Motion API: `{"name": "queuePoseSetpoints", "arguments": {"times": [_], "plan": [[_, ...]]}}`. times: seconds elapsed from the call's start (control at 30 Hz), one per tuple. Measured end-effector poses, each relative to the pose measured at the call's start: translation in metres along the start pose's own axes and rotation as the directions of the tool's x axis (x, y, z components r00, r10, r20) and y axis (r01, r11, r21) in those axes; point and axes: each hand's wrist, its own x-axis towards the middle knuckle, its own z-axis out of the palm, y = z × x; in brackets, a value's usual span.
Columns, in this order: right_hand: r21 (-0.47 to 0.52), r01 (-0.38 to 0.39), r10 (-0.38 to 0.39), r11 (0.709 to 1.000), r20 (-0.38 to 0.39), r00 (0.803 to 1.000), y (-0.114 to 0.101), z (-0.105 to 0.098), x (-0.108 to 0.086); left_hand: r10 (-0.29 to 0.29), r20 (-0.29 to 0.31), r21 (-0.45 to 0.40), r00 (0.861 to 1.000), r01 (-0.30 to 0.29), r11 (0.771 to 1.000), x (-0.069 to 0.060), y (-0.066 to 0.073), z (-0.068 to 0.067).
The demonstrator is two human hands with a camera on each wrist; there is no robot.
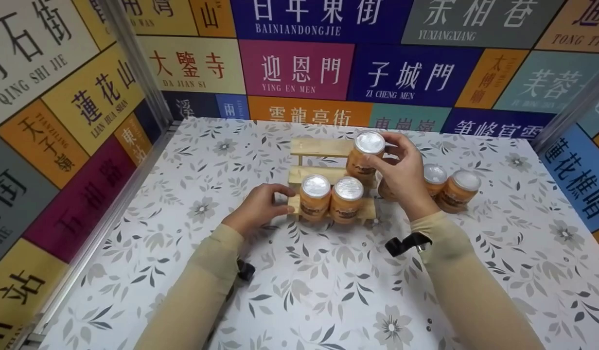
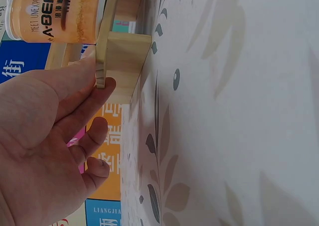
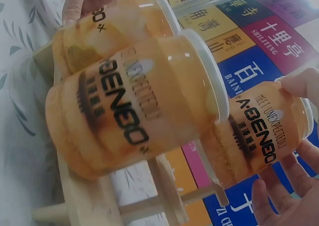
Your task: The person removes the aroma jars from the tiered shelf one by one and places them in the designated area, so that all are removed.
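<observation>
from where i stand, the wooden rack (image 1: 321, 147) sits on a flower-patterned tabletop (image 1: 290, 291). the left hand (image 1: 260, 204) pinches the left end of the rack's front step between thumb and finger. the right hand (image 1: 404, 163) grips the raised jar (image 1: 365, 154) near its lid, at the right part of the rack's middle step; whether its base touches the wood, i cannot tell. the left front jar (image 1: 314, 200) and the right front jar (image 1: 347, 203) stand side by side on the rack's front step, hiding some of the wood behind. right of the rack are three more jars (image 1: 456, 193), partly blocked by the right hand. colourful lettered panels (image 1: 299, 68) rise behind the rack.
</observation>
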Motion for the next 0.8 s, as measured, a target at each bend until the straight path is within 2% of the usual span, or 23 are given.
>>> {"name": "queuePoseSetpoints", "arguments": {"times": [0.47, 0.67, 0.8], "plan": [[-0.070, -0.056, 0.051, 0.996, -0.069, 0.996, 0.024, -0.047, -0.019, 0.010, 0.010, 0.013, 1.000, -0.010, 1.000, -0.001, 0.001, 0.001], [-0.066, -0.107, 0.102, 0.992, -0.072, 0.992, 0.028, -0.059, -0.028, -0.013, 0.003, 0.009, 1.000, 0.013, 1.000, -0.003, 0.001, 0.000], [-0.121, -0.128, 0.119, 0.984, -0.077, 0.990, 0.032, -0.066, -0.036, -0.012, 0.000, 0.007, 1.000, 0.012, 1.000, -0.003, 0.001, 0.000]]}}
